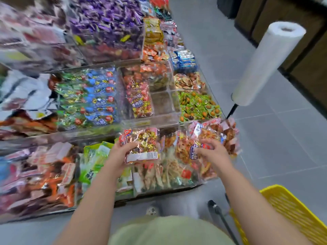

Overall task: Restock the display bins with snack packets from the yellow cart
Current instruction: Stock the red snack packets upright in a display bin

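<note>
Grey floor tiles (283,138) surrounded a stepped shop stand of clear plastic display bins (164,119), most of them full of bright snack packets. Purple-wrapped sweets (109,20) filled a bin on the upper step. Green and blue packets (88,96) lay in the middle step's left bin, and small green packets (198,106) sat at its right end. One compartment (164,103) between them looked nearly bare.

Over the front row of bins, the person's left hand (118,156) grasped a clear bag of gold and red wrapped sweets (141,145), fingers curled under it and thumb along its near edge; a white barcode label showed on the bag. The right hand (215,152) was just beside it, over the front right bin, fingers bent around a clear snack packet (194,149) with a red and blue label, which touched the heap of similar packets below.

Near the stand's right edge, a white roll of plastic bags (265,62) stood tilted on a black pole. The yellow cart (290,214) showed only its mesh corner at the lower right, behind the right forearm, well apart from the bins.
</note>
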`<move>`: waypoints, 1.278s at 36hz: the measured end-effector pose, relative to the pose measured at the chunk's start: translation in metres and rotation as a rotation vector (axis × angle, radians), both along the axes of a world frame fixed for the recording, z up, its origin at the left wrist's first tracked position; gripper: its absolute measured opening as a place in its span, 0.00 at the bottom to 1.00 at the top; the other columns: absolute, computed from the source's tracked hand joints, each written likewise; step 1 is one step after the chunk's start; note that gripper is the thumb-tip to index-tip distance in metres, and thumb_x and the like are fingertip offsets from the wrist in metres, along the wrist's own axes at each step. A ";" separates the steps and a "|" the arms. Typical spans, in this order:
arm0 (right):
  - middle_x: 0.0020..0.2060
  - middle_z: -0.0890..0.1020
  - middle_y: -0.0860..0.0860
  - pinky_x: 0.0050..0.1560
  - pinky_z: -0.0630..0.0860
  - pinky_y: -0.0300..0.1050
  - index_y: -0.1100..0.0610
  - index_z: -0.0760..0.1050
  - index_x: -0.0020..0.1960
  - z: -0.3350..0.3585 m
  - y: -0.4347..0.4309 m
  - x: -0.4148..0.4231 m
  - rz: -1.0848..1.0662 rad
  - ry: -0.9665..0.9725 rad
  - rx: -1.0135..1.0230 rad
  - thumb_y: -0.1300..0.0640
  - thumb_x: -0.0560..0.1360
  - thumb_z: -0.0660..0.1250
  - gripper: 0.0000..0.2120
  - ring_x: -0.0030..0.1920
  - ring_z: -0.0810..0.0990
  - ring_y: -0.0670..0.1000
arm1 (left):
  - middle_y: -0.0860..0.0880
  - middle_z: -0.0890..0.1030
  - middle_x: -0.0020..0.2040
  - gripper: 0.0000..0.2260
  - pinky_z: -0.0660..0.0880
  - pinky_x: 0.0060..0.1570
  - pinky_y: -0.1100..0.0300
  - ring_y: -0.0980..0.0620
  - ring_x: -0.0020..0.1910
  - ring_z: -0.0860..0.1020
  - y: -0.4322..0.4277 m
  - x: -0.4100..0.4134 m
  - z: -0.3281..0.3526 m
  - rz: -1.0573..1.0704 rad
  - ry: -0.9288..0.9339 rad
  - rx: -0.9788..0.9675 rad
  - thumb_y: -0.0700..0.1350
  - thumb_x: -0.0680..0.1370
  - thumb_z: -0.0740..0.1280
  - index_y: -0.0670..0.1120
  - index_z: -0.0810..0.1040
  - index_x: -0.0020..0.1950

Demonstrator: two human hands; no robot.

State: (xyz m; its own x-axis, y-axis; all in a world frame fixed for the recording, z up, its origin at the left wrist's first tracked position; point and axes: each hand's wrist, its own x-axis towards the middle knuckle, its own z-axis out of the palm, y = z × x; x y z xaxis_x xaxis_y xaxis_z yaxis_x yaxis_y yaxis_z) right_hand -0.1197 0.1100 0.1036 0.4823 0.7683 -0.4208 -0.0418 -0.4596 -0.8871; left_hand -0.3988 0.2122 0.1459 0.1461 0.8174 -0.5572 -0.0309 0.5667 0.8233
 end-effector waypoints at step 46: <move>0.55 0.79 0.55 0.56 0.72 0.48 0.54 0.75 0.59 -0.013 0.342 -0.116 1.183 -1.304 0.027 0.52 0.72 0.65 0.16 0.57 0.75 0.57 | 0.49 0.83 0.47 0.26 0.77 0.27 0.60 0.51 0.36 0.83 0.217 -0.068 0.046 0.192 -0.125 0.170 0.47 0.62 0.74 0.45 0.74 0.58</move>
State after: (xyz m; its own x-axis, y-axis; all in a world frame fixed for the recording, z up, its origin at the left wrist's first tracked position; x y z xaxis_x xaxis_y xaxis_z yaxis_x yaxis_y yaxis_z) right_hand -0.2360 0.4524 0.0906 -0.3077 0.9226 -0.2328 0.9515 0.2985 -0.0747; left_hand -0.4671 0.4295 0.1923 0.0388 0.9168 -0.3974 -0.2310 0.3952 0.8891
